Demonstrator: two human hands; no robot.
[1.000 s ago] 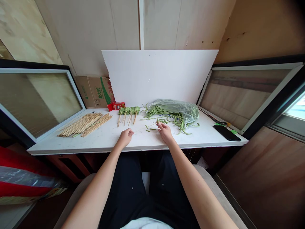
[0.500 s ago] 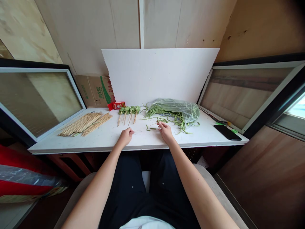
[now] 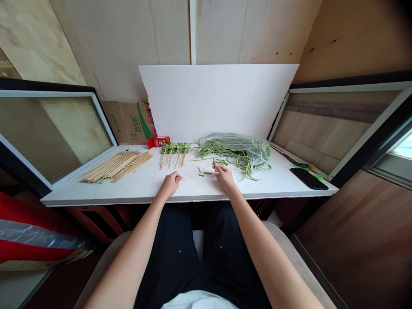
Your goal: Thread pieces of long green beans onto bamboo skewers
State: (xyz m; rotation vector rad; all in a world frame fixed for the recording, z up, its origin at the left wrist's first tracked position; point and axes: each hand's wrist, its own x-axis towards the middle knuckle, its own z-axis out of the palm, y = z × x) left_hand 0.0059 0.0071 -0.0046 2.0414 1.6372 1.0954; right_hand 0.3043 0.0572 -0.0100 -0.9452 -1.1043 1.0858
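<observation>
My left hand (image 3: 171, 183) is closed near the table's front edge, and a thin, pale skewer end shows faintly at its fingers. To its right, my right hand (image 3: 223, 176) is also closed, its thumb and fingertips pinched on a small piece of green bean (image 3: 214, 162). Several cut bean pieces (image 3: 207, 173) lie between the hands, with more just behind my right fingers. Skewers threaded with green bean pieces (image 3: 175, 148) rest side by side further back. Behind my right hand, long green beans (image 3: 209, 149) spill from a clear plastic bag (image 3: 254, 148).
A pile of bare bamboo skewers (image 3: 117, 165) lies on the left of the white table (image 3: 128, 191). A red packet (image 3: 159, 141) and a cardboard box (image 3: 128, 122) stand at the back left. On the right are a black phone (image 3: 309, 178) and a dark-handled tool (image 3: 294, 161).
Both hands keep nearly the same pose and place. The whole view has shifted slightly.
</observation>
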